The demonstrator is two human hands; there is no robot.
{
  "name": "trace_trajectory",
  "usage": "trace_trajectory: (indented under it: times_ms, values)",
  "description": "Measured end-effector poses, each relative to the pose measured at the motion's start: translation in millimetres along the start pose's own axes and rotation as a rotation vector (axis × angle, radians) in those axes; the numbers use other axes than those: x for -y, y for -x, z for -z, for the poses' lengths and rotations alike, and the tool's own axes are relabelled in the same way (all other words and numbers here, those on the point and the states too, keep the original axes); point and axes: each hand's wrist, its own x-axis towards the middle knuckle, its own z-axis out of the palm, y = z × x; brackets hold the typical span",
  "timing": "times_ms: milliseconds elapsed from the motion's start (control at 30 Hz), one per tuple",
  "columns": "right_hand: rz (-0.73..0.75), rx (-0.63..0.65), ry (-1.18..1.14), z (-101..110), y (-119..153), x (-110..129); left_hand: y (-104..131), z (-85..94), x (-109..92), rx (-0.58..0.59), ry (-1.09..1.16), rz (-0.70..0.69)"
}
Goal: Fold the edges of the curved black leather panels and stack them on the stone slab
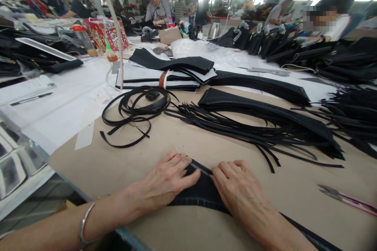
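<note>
A long, curved black leather piece (pixel 203 190) lies on the tan board at the near edge of the table, with pale marks along its edges. My left hand (pixel 173 176) grips the far edge of this piece, fingers bent over it and thumb laid across the top. Just to the right, my right hand (pixel 240 184) has its fingers curled together on the same far edge, a short gap from the left thumb. The right forearm covers part of the piece, which comes out again at the lower right. Both sets of fingertips are partly hidden.
Beyond the hands lie narrow black strips (pixel 235 127), a coiled strip (pixel 138 104) and a stack of curved black pieces (pixel 262 111). Thread snips (pixel 347 198) rest at the right. Bottles and a red bag (pixel 107 33) stand farther back. Several people work behind.
</note>
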Motion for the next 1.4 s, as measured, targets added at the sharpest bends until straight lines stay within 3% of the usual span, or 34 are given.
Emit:
trace_trajectory:
  times_ms: [200,500,667,900,1233,1400]
  values:
    - [0.007,0.01,0.031,-2.8,1.8,4.6,1.4,0.7,-1.6,-0.008,-0.024,0.005]
    - [0.012,-0.073,-0.006,-4.0,6.4,6.3,1.3,3.7,-3.0,0.023,-0.039,0.002]
    - [-0.045,-0.117,-0.03,-6.6,4.1,7.7,3.2,2.5,-5.3,0.012,-0.031,0.01]
    - [-0.086,-0.14,-0.074,-3.8,3.4,7.0,-1.0,16.2,-6.0,0.058,0.048,0.017]
    - [-0.136,-0.116,-0.162,-0.8,3.6,6.5,-2.1,18.4,-6.9,0.113,0.021,-0.028]
    - [-0.235,-0.191,-0.221,1.6,4.4,1.6,-2.9,19.8,-6.2,0.088,0.014,-0.04]
